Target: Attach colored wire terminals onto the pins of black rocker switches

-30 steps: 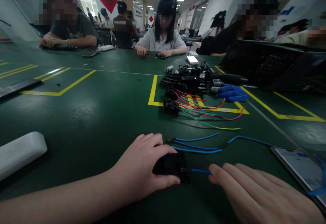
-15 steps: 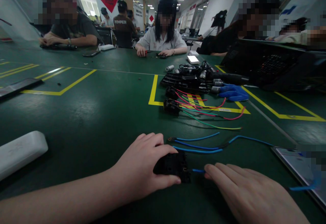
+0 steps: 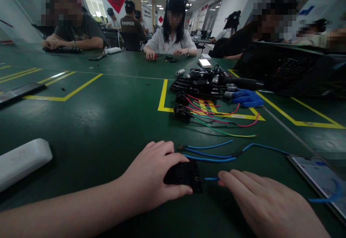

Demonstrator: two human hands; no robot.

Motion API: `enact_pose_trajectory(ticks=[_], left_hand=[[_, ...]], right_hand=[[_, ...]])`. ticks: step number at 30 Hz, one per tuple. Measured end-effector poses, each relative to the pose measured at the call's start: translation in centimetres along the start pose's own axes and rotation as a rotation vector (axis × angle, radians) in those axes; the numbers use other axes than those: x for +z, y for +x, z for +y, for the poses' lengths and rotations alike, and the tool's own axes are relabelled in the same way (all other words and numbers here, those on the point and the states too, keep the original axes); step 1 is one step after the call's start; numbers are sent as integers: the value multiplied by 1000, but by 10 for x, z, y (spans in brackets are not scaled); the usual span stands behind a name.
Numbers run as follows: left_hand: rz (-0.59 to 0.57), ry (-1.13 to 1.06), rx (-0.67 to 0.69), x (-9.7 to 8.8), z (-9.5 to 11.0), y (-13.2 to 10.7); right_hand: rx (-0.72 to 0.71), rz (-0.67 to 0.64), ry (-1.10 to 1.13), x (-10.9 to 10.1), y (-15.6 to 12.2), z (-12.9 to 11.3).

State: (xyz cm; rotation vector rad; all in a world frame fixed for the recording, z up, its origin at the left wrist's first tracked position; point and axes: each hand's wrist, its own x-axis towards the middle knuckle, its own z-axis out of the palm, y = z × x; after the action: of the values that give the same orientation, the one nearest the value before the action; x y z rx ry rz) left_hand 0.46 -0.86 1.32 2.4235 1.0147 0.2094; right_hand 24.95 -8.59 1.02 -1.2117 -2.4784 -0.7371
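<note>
My left hand (image 3: pixel 155 173) is closed around a black plastic block (image 3: pixel 186 176) on the green table, thumb on the near side and fingers on the far side. Small slots and a brass-coloured contact show along the block's right end. Between its fingertips my right hand (image 3: pixel 259 198) pinches a blue wire (image 3: pixel 211 179), whose free tip points at that end. I cannot tell whether the tip touches the block. The wire's other end shows beyond the wrist, over a phone (image 3: pixel 319 173). Several loose blue wires (image 3: pixel 213 157) lie just beyond the block.
Black modules (image 3: pixel 182 113) with red and green wires lie farther back, before a pile of black parts (image 3: pixel 200 86) and a blue-handled tool (image 3: pixel 247 98). Yellow tape (image 3: pixel 162 97) marks the green table (image 3: pixel 108 129). A white case (image 3: pixel 27 162) sits at left. Several people sit around.
My right hand has shifted very slightly up and right with the blue wire. My left hand and the block have barely moved.
</note>
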Motion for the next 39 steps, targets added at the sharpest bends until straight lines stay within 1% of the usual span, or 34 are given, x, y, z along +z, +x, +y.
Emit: enact_pose_trajectory(ticks=[4, 7, 10, 14, 17, 19, 22, 24, 27, 30, 34, 36, 39], left_hand=[[0, -8, -1, 0, 0, 1], [4, -10, 1, 0, -1, 2], [0, -8, 3, 0, 0, 1], [-2, 1, -10, 0, 0, 1], [-1, -1, -7, 0, 0, 1], [7, 1, 0, 0, -1, 1], [19, 15, 8, 1, -2, 2], [21, 15, 9, 1, -2, 2], [13, 6, 8, 1, -2, 2], [5, 0, 6, 1, -1, 2], [7, 5, 1, 1, -1, 1], [9, 12, 9, 1, -1, 1], [11, 12, 11, 1, -2, 1]], right_hand=[[5, -60, 27, 3, 4, -1], [6, -71, 20, 5, 2, -2], [-5, -36, -8, 2, 0, -1], [-27, 69, -34, -6, 1, 1], [-47, 95, -20, -8, 3, 3], [-29, 72, -17, -6, 2, 2], [1, -3, -1, 0, -1, -1], [-3, -51, 25, 4, -3, -3], [-9, -82, 41, 6, -3, -3], [-9, -45, 25, 4, -1, 0], [-38, 59, -16, -4, 3, 4], [-40, 81, -25, -6, 5, 4], [-16, 71, -22, -7, 4, 4]])
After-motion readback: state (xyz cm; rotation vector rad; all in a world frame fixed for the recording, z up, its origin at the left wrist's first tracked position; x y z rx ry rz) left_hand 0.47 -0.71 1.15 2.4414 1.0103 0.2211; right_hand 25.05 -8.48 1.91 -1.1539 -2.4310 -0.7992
